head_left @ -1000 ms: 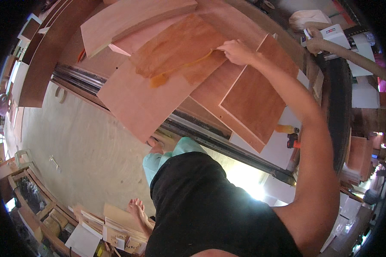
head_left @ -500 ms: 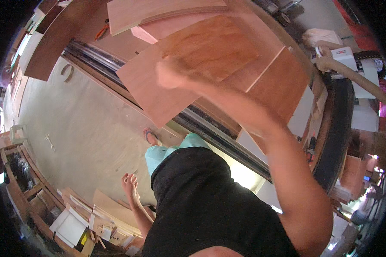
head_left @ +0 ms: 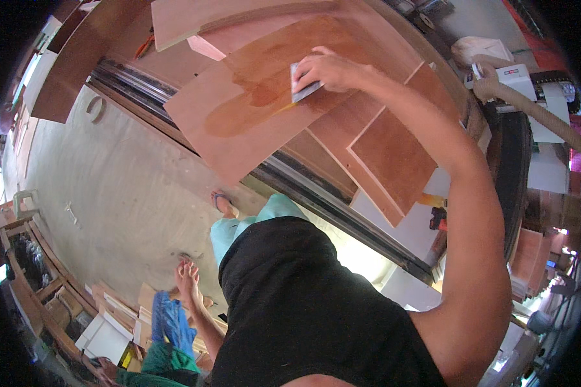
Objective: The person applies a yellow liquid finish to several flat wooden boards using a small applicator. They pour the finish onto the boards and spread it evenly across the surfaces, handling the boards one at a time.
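Observation:
My right hand (head_left: 331, 69) is closed around a flat scraper (head_left: 308, 90) with a pale metal blade. Its edge presses on a thin reddish-brown plywood sheet (head_left: 203, 100), where a thin streak of yellowish stuff shows at the blade's corner. A wet, darker amber coating (head_left: 258, 80) spreads over the sheet's far and middle part, with a rounded tongue reaching left. The sheet's near-left portion is bare and dry-looking. Low on my left side hangs my left hand (head_left: 187, 278), fingers loosely curled and apart, touching nothing that I can see.
Right of the sheet lie coated panels (head_left: 397, 155) and a red-and-black tool (head_left: 438, 218). Pale boards (head_left: 239, 18) are stacked beyond, with orange-handled pliers (head_left: 144, 46) nearby. Metal rails (head_left: 132, 82) edge the work surface. A co-worker in a green sleeve (head_left: 168, 361) is at lower left.
My right hand has moved right across the sheet, and the scraper now shows in it. The coating reaches farther left. The panels at right have shifted. A co-worker has come into view at lower left.

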Action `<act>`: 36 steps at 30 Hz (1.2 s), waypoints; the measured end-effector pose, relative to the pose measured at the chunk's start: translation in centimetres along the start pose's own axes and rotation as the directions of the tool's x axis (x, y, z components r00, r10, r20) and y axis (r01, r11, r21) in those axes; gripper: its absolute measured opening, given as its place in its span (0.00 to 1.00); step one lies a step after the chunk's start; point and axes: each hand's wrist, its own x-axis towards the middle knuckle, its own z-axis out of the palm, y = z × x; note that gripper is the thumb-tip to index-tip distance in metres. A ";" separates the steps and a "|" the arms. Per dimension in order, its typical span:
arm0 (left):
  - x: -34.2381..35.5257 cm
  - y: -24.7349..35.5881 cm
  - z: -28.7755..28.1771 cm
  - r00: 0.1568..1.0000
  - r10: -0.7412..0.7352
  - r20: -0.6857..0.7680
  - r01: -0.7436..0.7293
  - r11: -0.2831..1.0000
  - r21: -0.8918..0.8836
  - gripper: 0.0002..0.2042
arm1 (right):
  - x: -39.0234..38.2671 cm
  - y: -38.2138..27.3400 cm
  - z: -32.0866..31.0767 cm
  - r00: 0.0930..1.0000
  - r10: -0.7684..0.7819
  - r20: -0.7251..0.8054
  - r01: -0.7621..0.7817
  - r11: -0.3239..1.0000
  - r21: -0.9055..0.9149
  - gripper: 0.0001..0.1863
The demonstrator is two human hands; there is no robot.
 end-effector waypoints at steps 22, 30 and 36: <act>-3.6 -1.5 1.9 0.998 -0.039 -0.054 0.039 0.999 -0.001 0.20 | 7.0 -9.0 1.4 0.594 0.804 -0.025 -0.754 0.567 0.333 0.21; -0.6 -3.2 1.1 0.999 -0.048 -0.001 0.048 0.999 -0.009 0.19 | 20.1 -19.4 1.0 0.784 0.620 -0.020 -0.582 0.746 0.324 0.18; 3.7 -0.3 -1.3 0.999 -0.042 0.007 0.042 0.996 -0.082 0.20 | 21.5 -12.8 0.4 0.792 0.609 -0.049 -0.408 0.586 0.700 0.16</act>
